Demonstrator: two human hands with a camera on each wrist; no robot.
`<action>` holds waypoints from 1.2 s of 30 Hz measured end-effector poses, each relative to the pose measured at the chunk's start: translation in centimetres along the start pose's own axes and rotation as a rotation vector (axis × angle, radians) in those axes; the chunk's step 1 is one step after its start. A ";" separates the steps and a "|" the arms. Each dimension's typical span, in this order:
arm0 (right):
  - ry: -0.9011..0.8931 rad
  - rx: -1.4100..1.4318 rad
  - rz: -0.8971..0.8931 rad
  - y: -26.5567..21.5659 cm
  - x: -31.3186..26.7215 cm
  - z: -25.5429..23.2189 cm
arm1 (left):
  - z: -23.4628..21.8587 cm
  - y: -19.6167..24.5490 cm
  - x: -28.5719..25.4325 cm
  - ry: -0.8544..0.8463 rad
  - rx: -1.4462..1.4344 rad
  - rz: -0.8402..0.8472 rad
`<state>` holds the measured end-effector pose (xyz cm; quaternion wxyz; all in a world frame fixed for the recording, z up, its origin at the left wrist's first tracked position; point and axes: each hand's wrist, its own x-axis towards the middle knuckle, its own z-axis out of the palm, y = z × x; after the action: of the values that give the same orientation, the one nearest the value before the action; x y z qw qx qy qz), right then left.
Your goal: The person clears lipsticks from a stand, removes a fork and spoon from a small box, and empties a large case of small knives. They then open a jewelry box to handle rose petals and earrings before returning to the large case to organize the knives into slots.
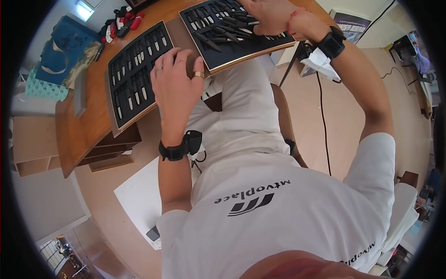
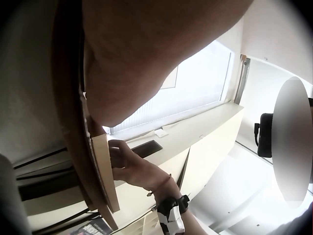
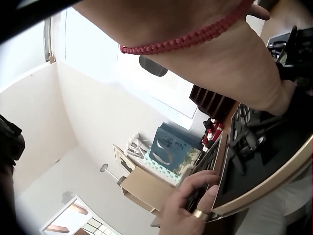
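My left hand rests palm down on the inner front corner of the left half of an opened case, thumb apart from the fingers. Rows of slim black-and-silver utensils lie in that half's dark insert. At the other half, my right hand reaches over the insert among a loose heap of similar utensils. The right wrist view shows the heap beside this hand. The right fingertips are cut off or hidden among dark pieces, so I cannot tell whether they grip one.
The case sits on a wooden desk. Behind its left half are a blue bag, a light green patterned bag and red-and-black items. A grey block stands left of it. A black cable hangs at the right.
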<state>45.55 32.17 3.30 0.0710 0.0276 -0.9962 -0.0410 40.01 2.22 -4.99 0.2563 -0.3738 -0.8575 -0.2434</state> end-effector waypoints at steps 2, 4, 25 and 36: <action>-0.061 0.111 0.024 0.5 -0.3 -1.8 | 0.1 -0.1 0.0 0.012 0.015 0.003; -0.137 0.148 0.062 0.9 -0.8 -2.1 | 0.2 -0.2 -0.1 0.017 0.011 0.002; -0.336 0.208 0.252 1.7 -2.4 -0.8 | 0.2 -0.4 -0.2 0.025 0.026 0.021; -0.109 0.048 0.195 2.8 -2.8 3.1 | 0.0 -0.3 -0.1 0.016 0.019 0.013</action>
<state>47.77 35.39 0.09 0.0197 -0.0701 -0.9973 -0.0114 39.79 1.96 -5.09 0.2684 -0.3749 -0.8553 -0.2364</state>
